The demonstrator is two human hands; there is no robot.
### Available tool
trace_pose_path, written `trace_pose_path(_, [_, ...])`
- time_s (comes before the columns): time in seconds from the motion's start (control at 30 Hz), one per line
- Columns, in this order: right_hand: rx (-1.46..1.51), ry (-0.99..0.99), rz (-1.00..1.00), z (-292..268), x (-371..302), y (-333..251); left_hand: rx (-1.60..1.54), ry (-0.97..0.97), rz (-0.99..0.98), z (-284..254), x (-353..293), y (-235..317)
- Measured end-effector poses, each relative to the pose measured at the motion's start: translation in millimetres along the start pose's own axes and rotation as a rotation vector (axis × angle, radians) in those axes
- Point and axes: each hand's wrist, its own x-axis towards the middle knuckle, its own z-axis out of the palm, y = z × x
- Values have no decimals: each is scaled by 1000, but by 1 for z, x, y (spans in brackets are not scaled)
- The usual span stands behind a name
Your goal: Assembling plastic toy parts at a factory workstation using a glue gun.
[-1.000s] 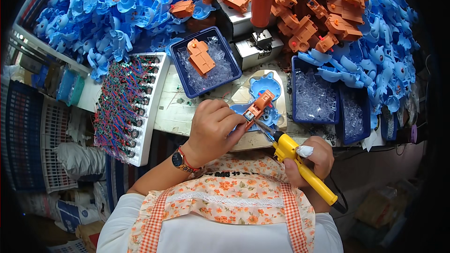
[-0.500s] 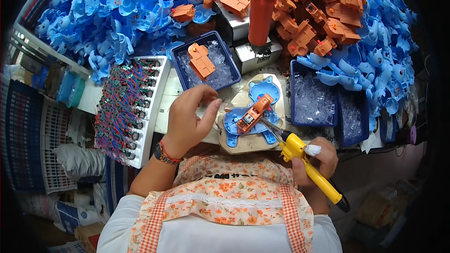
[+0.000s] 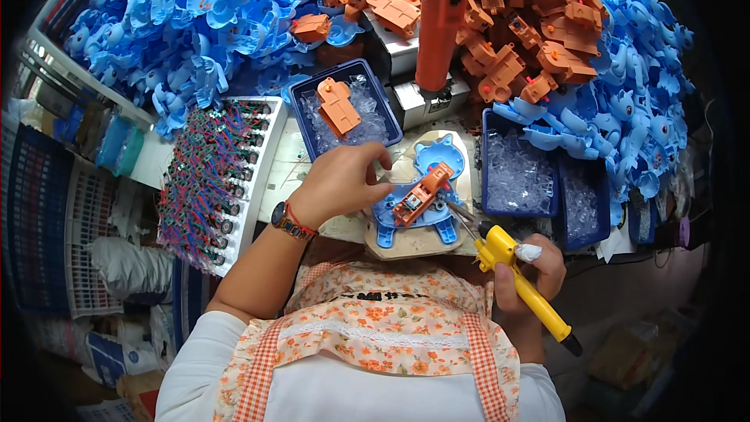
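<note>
My right hand (image 3: 539,273) is wrapped around a yellow soldering iron (image 3: 525,285), and something white covers a fingertip. The iron's metal tip points at the right side of a blue plastic toy shell (image 3: 432,155), lying hollow side up on a pale holding block (image 3: 383,247). An orange plastic housing (image 3: 422,195) with small parts inside lies across the shell. Just left of the shell is my left hand (image 3: 344,180), thumb and forefinger curved and apart, with nothing visible between them. Whether the iron's tip touches anything is hard to tell.
A white tray of wired parts (image 3: 262,152) stands to the left. Blue bins (image 3: 387,113) hold clear plastic pieces, one with an orange housing on top. Blue shells (image 3: 203,23) and orange housings (image 3: 566,27) are heaped behind. An orange-red post (image 3: 442,23) rises at the far middle.
My left hand has moved right, closer to the blue shell and orange housing. The soldering iron has shifted slightly right, its tip a little farther from the housing.
</note>
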Motion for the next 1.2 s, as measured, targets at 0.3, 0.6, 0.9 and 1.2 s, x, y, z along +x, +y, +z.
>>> trace_pose_path(0.3, [39,31,-34,1,1,5,-999,-15,47,12,-10,-22])
trace_pose_path(0.6, [91,-34,59,-10,-16,3,-771,-191,134,6,-16,4])
trace_pose_path(0.9, [51,-30,86,-16,-23,2,128,66,511,9,-26,41])
trace_pose_path(1.2, [-28,-12,103,-18,-27,1,194,277,471,20,-8,10])
